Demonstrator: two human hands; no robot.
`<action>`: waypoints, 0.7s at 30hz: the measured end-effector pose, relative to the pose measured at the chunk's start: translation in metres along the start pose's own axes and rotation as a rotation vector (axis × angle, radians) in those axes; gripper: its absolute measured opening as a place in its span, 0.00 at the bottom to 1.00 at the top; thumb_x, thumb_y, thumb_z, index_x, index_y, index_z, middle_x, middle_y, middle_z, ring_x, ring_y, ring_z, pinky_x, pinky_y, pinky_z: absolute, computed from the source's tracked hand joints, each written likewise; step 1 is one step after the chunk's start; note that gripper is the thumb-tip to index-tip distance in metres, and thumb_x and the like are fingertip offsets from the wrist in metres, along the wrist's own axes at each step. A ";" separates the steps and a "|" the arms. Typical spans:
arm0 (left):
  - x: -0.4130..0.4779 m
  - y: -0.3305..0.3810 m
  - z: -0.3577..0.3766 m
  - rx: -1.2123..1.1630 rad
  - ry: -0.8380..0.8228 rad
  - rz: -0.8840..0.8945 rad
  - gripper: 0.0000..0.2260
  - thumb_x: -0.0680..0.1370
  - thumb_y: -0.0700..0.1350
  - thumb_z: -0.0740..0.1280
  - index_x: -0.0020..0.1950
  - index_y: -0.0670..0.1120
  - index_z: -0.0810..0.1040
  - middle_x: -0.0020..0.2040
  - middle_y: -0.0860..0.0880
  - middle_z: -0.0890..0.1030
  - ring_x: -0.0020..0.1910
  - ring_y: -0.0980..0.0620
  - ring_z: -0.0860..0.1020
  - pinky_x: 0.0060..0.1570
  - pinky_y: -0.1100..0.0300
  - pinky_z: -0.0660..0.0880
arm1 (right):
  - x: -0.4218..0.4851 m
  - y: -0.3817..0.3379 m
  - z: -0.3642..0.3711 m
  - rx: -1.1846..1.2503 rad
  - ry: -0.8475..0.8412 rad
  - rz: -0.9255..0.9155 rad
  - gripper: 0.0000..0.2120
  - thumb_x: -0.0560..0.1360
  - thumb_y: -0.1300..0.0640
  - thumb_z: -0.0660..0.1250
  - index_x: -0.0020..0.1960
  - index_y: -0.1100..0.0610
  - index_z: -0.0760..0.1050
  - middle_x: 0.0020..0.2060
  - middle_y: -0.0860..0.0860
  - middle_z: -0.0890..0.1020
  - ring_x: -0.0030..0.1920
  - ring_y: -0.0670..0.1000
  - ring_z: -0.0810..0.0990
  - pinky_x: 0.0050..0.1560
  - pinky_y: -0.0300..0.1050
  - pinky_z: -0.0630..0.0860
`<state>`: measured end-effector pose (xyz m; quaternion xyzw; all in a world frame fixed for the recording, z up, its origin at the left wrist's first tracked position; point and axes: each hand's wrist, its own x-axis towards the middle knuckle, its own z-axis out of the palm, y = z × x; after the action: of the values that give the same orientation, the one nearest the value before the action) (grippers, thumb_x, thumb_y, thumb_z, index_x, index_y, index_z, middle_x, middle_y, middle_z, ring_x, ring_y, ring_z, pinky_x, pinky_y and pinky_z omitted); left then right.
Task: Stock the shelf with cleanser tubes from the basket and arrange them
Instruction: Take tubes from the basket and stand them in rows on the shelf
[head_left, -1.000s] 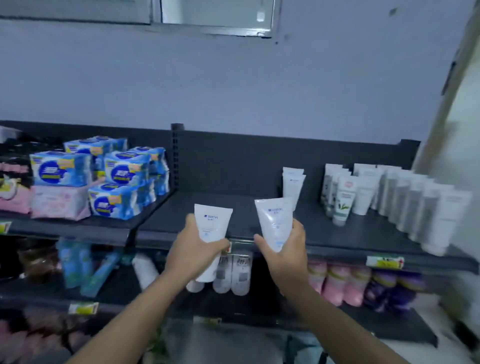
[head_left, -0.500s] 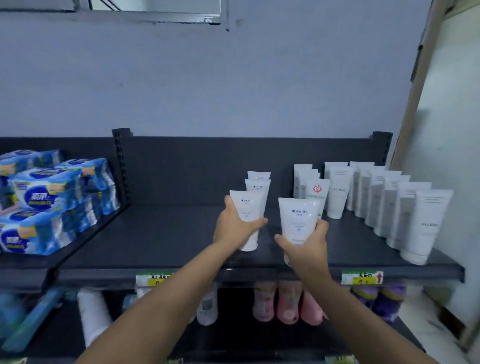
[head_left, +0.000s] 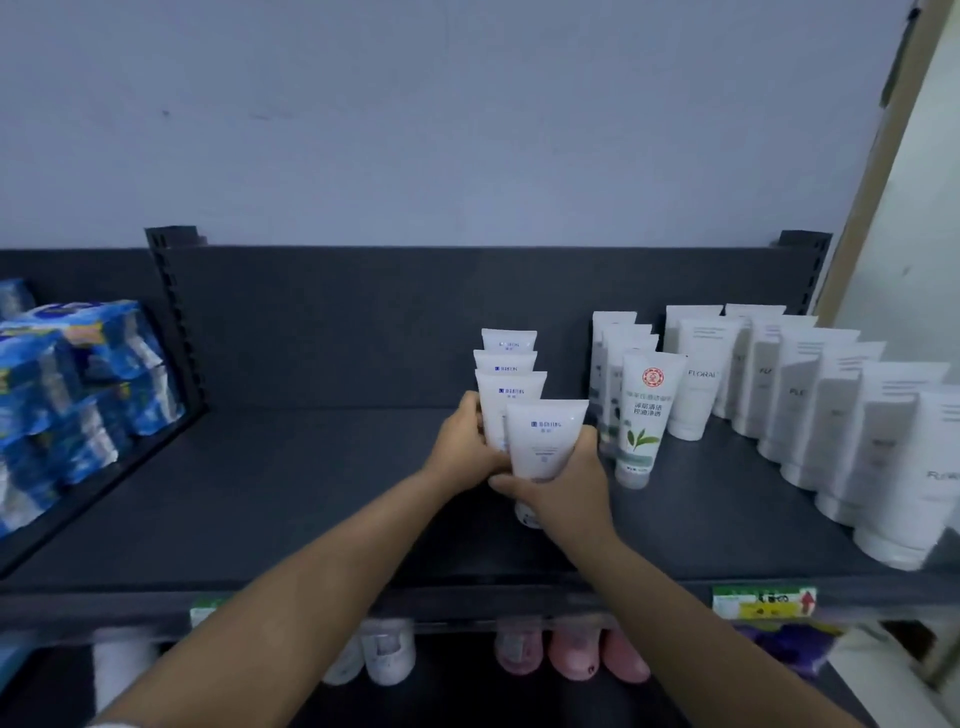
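Both hands have reached deeper over the shelf (head_left: 260, 493) since half a second ago, bringing the two tubes into line with the back pair (head_left: 505, 361). My left hand (head_left: 465, 441) grips the third tube (head_left: 511, 402); my right hand (head_left: 566, 486) grips the front tube (head_left: 545, 441), cap down, just left of the green-leaf tube (head_left: 641, 415).

Smooth white plastic cleanser tubes (head_left: 545, 441) stand on matt dark shelf (head_left: 311, 493).

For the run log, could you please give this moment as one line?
left hand: grips second-from-front tube; right hand: grips front tube; shelf: partly stocked
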<state>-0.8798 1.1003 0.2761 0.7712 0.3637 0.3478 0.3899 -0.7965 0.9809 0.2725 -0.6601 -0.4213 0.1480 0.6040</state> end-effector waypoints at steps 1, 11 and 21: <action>0.001 -0.001 -0.001 0.007 -0.003 0.000 0.22 0.67 0.44 0.76 0.56 0.45 0.71 0.42 0.56 0.77 0.38 0.59 0.75 0.38 0.64 0.71 | 0.000 -0.001 0.001 -0.005 -0.025 0.003 0.32 0.58 0.65 0.82 0.53 0.60 0.64 0.41 0.42 0.74 0.33 0.34 0.73 0.28 0.26 0.70; -0.022 -0.011 -0.032 0.012 0.103 -0.131 0.26 0.59 0.39 0.78 0.55 0.43 0.76 0.53 0.47 0.81 0.53 0.47 0.80 0.48 0.60 0.78 | 0.001 0.005 0.026 -0.023 -0.147 -0.024 0.37 0.54 0.52 0.82 0.51 0.49 0.59 0.52 0.52 0.76 0.51 0.56 0.80 0.44 0.52 0.80; -0.140 -0.013 -0.108 0.595 0.371 -0.159 0.32 0.73 0.64 0.67 0.73 0.51 0.66 0.71 0.53 0.70 0.68 0.53 0.69 0.63 0.55 0.70 | -0.038 -0.043 0.028 -0.267 0.136 -0.438 0.56 0.64 0.38 0.75 0.77 0.59 0.45 0.75 0.59 0.55 0.75 0.59 0.54 0.72 0.59 0.54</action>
<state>-1.0413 1.0265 0.2787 0.7441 0.5723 0.3292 0.1014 -0.8548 0.9683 0.2938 -0.6354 -0.5284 -0.0876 0.5562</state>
